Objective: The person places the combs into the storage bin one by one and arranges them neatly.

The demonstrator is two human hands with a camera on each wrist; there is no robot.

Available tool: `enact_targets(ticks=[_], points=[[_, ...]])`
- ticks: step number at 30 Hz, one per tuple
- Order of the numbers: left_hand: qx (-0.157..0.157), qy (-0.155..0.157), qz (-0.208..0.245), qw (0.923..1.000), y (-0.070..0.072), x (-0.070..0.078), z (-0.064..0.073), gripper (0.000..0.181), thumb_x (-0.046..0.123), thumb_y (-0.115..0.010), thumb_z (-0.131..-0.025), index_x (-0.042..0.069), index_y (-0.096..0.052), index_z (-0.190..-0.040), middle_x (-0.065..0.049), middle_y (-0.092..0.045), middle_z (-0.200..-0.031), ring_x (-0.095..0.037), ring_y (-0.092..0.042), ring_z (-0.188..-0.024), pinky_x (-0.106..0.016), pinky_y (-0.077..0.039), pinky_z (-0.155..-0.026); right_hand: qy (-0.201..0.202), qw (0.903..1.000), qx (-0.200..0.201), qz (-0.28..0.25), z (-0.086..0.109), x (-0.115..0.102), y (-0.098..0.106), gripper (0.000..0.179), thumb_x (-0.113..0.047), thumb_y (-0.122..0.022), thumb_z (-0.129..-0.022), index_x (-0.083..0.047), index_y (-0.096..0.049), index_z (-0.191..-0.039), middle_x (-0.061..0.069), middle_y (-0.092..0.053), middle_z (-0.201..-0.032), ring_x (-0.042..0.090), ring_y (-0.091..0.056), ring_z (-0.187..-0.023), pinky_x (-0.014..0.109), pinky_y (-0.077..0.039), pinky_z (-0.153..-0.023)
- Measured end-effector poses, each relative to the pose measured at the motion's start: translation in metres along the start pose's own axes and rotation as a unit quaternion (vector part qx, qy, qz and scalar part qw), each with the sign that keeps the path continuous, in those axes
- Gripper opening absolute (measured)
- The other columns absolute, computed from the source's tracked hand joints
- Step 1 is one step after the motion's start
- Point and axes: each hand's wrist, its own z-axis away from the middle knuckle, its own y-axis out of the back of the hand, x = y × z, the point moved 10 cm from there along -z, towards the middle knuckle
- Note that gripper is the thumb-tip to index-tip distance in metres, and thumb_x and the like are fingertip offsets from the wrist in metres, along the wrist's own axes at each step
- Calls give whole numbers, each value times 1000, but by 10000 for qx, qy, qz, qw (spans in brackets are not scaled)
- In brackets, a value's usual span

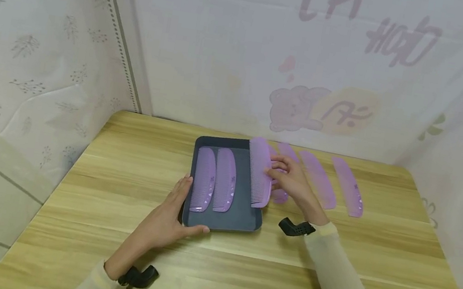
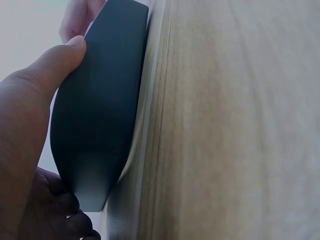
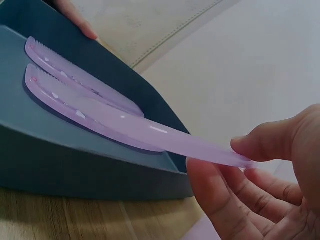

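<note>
My right hand (image 1: pixel 294 179) pinches a light purple comb (image 1: pixel 259 174) by its curved back, between thumb and fingers. The comb is held over the right side of a dark blue-grey tray (image 1: pixel 237 224), teeth facing left. Two similar purple combs (image 3: pixel 75 85) lie side by side in the tray's left half, teeth to the left. My left hand (image 1: pixel 165 220) holds the tray's near left corner, fingers along the left wall and thumb (image 2: pixel 75 47) against the near wall. In the right wrist view, the held comb (image 3: pixel 170 140) overlaps one lying comb.
Several more purple combs, among them one comb (image 1: pixel 318 181) and a far-right comb (image 1: pixel 347 187), lie on the wooden table (image 1: pixel 228 280) right of the tray, partly behind my right hand. Cloth curtains (image 1: pixel 208 60) hang around the table's back and sides.
</note>
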Motion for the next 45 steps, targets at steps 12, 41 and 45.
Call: enact_targets(ticks=[12,41,45], points=[[-23,-2,-24,10000,1,3,0,136,89,-66,-69,20,0,-167,-2,0,-175,-28,-8,-162,-61,-31,-122,-109,9998,106,126,-6,2,-10,46,-9,-69,-95,-2,-52,-138,15,-65,-106,18,-68,-66,34,-63,-63],[20,-55,115,9999,0,2,1,137,87,-69,-69,18,-2,-167,-4,-1,-175,-30,-10,-161,-61,-30,-122,931,9901,313,1008,11,-9,13,49,-20,-70,-98,-4,-54,-142,23,-64,-128,38,-69,-106,40,-64,-76],[26,-65,70,10000,0,2,0,137,86,-69,-69,18,-2,-167,-4,-1,-175,-30,-10,-161,-60,-29,-123,1048,9834,514,1392,15,-11,23,50,-23,-71,-97,-9,-55,-142,19,-63,-135,34,-67,-113,46,-59,-92]])
